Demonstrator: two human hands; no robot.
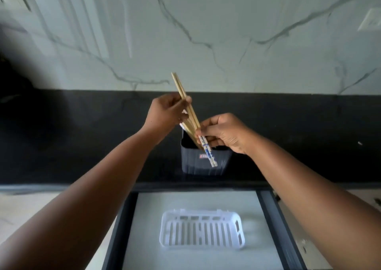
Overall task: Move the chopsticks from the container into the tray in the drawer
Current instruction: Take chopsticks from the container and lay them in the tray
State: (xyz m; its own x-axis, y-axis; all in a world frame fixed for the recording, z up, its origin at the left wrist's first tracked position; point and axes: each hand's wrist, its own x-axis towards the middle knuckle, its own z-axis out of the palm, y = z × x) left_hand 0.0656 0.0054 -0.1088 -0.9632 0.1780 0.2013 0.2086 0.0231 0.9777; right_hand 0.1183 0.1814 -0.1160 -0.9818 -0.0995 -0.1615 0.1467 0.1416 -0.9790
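Backdrop: white marble-look wall (206,32) with grey veins stood behind 1 black countertop (82,146); I saw 1 pale wall plate (370,19) at the far right.
Container: 1 dark ribbed container (203,162) stood upright on the countertop, near its front edge, with 1 small label on its front face.
Chopsticks, plain: wooden chopsticks (181,90) rose tilted up and to the left from the container's mouth; I counted 2 at the upper tips, and the rest of the bundle was too blurred between the hands for me to count.
Chopsticks, patterned: white chopsticks with blue markings (208,152) slanted down across the container's front, outside its rim; I made out about 2, but could not be sure.
Left hand: my view showed 1 left hand (167,113) with its fingers curled around the wooden bundle near its middle, above the container.
Right hand: 1 right hand (224,131) pinched the patterned pair near their upper part, thumb and fingers closed on them, just beside the left hand.
Drawer: 1 open drawer (266,212) with dark sides and a pale floor sat below the countertop edge.
Tray: 1 white slotted tray (237,247) lay on the drawer floor; I saw 0 chopsticks in it.
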